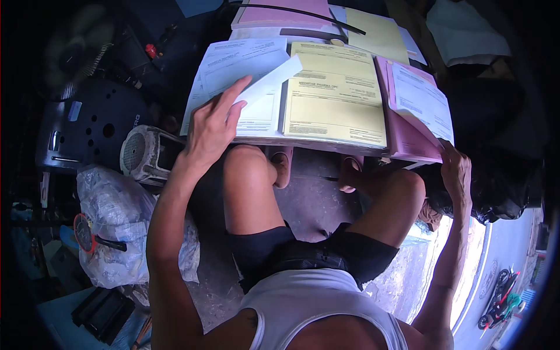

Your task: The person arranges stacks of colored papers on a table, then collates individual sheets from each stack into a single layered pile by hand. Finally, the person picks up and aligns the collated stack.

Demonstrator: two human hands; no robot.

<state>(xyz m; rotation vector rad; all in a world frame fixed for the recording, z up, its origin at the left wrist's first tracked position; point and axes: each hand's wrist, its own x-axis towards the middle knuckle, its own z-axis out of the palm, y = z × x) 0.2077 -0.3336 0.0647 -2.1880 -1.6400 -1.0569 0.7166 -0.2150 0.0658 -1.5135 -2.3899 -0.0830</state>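
My left hand (210, 128) is over the stack of white printed forms (221, 70) on the left of the table. Its thumb and index finger hold a white form sheet (271, 80), whose edge is lifted and curled. In the middle lies a stack of yellow printed forms (332, 96), untouched by either hand. To the right are pink sheets (405, 137) with white forms (423, 96) on top. At their near right corner, my right hand (456, 169) grips the edge of a white form, which bends up from the pink ones. The right fingertips are partly hidden.
Behind the forms lie a pink stack (286, 13), yellow paper (373, 32) and a thin black strip (303, 14). A fan (73, 55), a dirty white appliance casing (140, 151) and a filled plastic bag (116, 233) stand left. A black bag (501, 186) is at right.
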